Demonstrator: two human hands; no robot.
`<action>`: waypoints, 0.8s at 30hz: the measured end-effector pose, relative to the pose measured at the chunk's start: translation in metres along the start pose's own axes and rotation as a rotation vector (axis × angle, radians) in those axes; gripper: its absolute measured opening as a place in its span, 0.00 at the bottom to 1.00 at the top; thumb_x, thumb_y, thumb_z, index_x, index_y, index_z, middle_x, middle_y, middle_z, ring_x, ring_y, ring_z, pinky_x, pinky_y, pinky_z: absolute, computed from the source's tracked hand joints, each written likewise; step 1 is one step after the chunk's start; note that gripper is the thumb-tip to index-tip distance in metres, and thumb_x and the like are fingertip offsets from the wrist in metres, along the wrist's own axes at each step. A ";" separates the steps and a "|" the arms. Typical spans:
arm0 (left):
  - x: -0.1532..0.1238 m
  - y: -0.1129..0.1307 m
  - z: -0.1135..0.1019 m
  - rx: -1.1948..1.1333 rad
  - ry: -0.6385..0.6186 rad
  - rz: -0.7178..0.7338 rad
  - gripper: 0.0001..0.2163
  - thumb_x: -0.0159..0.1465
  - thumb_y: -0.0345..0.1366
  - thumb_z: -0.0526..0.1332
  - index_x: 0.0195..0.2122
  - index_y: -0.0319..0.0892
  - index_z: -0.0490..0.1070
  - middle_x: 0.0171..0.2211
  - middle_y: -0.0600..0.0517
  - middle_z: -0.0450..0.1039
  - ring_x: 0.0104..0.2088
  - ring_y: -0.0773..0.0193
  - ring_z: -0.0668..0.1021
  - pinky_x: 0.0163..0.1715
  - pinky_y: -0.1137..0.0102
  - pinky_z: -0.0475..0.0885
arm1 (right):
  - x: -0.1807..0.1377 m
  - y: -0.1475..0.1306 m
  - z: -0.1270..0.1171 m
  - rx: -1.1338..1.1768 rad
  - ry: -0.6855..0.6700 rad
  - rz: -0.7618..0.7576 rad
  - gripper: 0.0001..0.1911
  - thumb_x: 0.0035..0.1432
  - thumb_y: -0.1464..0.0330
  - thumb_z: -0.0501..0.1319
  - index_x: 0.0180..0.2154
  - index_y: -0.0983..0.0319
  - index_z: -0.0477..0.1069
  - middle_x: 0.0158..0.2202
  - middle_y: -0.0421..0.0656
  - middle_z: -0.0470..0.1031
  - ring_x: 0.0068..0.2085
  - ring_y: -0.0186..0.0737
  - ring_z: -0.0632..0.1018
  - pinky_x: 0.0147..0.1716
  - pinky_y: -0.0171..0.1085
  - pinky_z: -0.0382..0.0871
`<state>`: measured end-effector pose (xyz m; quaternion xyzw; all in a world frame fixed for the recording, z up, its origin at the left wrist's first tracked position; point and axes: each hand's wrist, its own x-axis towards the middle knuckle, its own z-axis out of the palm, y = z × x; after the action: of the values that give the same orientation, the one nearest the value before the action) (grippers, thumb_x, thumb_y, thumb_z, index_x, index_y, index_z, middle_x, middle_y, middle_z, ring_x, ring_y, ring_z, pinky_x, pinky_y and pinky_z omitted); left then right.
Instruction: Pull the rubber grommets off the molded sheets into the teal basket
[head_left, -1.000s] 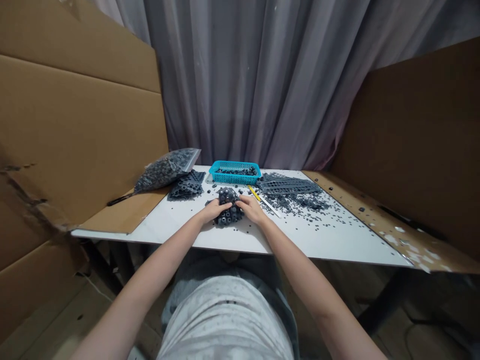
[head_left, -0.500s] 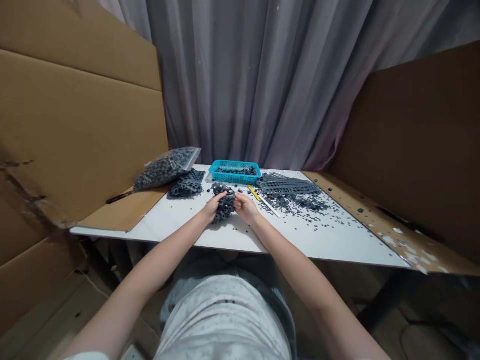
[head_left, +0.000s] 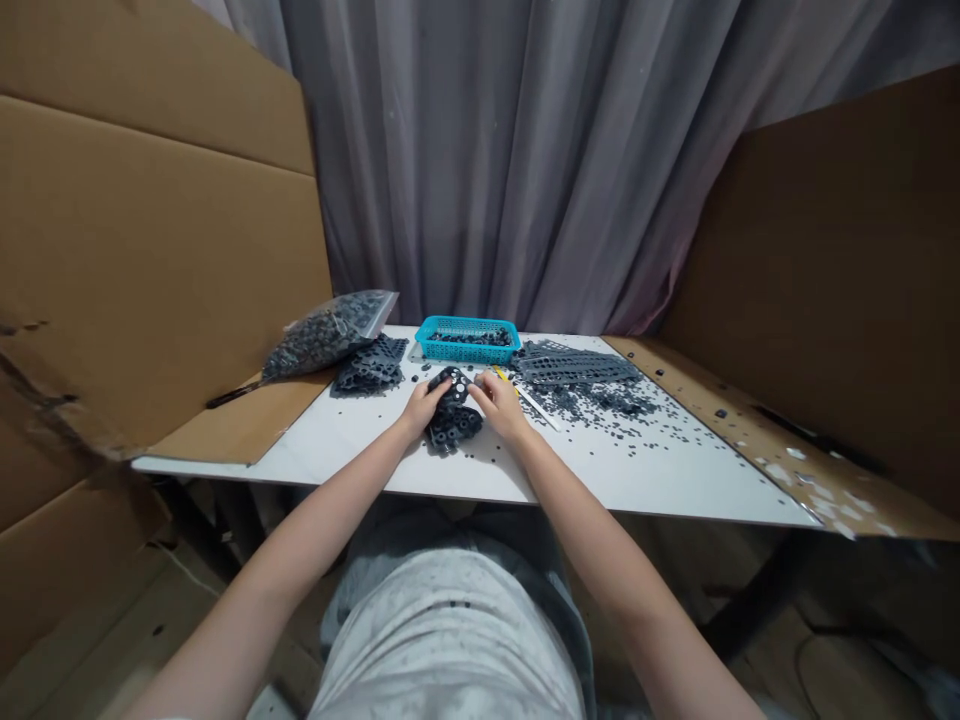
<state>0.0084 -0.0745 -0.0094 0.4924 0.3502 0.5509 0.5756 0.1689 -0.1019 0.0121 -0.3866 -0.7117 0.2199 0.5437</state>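
Note:
In the head view my left hand (head_left: 423,407) grips the left side of a dark, bendy sheet (head_left: 457,384) full of round holes, its thumb lying over the edge. White shows through the holes. My right hand (head_left: 501,402) is at the sheet's right edge, thumb against it and the other fingers curled; whether a small piece is between them I cannot make out. Below the hands, a crumpled part of dark holed material (head_left: 453,430) rests on the white table (head_left: 360,450); I cannot tell if it joins the sheet.
A blue basket (head_left: 466,352) holding small dark pieces stands behind my hands. To the left are a folded holed sheet (head_left: 369,368) and a zip bag (head_left: 322,335) of dark bits. Flat holed sheets (head_left: 577,365), scattered bits and a yellow-white stick (head_left: 536,408) lie right. Cardboard walls (head_left: 165,260) flank the table.
The upper part of the holed sheet now lies flatter, its holes facing me. My right hand has shifted slightly right, its thumb now stretched toward the sheet. The view has moved a little.

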 end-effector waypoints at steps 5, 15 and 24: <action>-0.006 0.001 -0.004 0.090 -0.050 0.012 0.16 0.50 0.47 0.68 0.30 0.38 0.76 0.26 0.52 0.77 0.30 0.62 0.76 0.34 0.69 0.68 | -0.011 -0.008 -0.012 -0.242 0.056 -0.102 0.13 0.60 0.58 0.54 0.29 0.60 0.63 0.26 0.42 0.63 0.31 0.42 0.65 0.36 0.40 0.56; -0.010 0.000 -0.002 0.149 -0.110 -0.028 0.23 0.54 0.55 0.61 0.35 0.37 0.75 0.27 0.48 0.77 0.28 0.59 0.77 0.33 0.65 0.70 | -0.010 -0.006 -0.009 -0.402 -0.193 -0.143 0.13 0.63 0.62 0.53 0.26 0.59 0.59 0.22 0.38 0.63 0.25 0.37 0.64 0.28 0.35 0.56; -0.008 0.005 -0.007 0.302 -0.179 0.080 0.14 0.46 0.45 0.70 0.22 0.38 0.75 0.21 0.53 0.74 0.28 0.60 0.73 0.31 0.68 0.66 | -0.011 -0.002 -0.012 -0.406 -0.330 -0.077 0.13 0.61 0.63 0.57 0.26 0.60 0.62 0.24 0.40 0.67 0.26 0.37 0.66 0.28 0.34 0.54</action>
<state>-0.0003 -0.0814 -0.0078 0.6338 0.3564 0.4685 0.5018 0.1802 -0.1129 0.0110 -0.4194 -0.8345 0.1118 0.3395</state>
